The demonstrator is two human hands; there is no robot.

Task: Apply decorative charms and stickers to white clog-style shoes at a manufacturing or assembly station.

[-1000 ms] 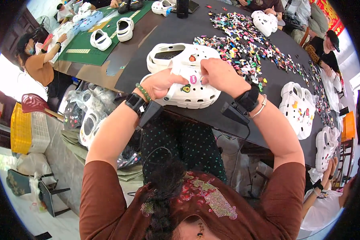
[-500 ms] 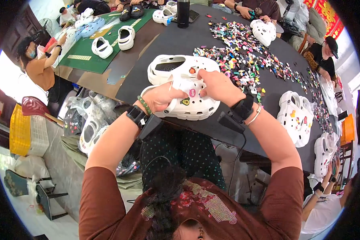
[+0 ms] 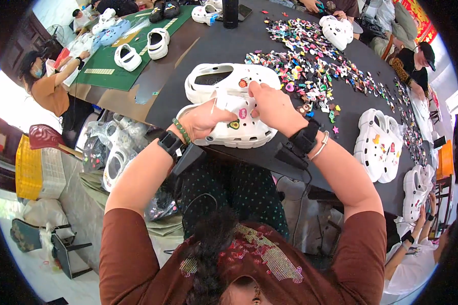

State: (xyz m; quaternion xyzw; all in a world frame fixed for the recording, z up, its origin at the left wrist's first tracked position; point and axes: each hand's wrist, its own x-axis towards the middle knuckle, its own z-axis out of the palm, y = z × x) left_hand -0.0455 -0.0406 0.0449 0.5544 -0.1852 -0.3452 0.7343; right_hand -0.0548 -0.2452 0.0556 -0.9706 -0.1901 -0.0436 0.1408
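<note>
Two white clogs lie side by side on the dark table before me. My left hand (image 3: pixel 204 122) grips the near clog (image 3: pixel 244 136) at its opening, thumb on the upper and the other fingers hidden inside. A pink charm (image 3: pixel 242 113) and an avocado charm (image 3: pixel 234 124) sit in its holes close to my thumb. Bent over the same upper, my right hand (image 3: pixel 276 108) has its fingers closed at the holes; anything between them is hidden. The far clog (image 3: pixel 263 76) bears an orange-brown charm (image 3: pixel 243 83) just beyond my right fingertips.
Loose colourful charms (image 3: pixel 310 66) spread across the table beyond my right hand. Decorated white clogs (image 3: pixel 375 147) stand to the right, with another pair (image 3: pixel 414 195) nearer the edge. A black bottle (image 3: pixel 230 14) stands at the back. Co-workers sit around, one (image 3: pixel 51 91) beside the green mat (image 3: pixel 104 76).
The whole view has shifted slightly. Both hands stay on the near clog in almost the same pose, and its charms look the same.
</note>
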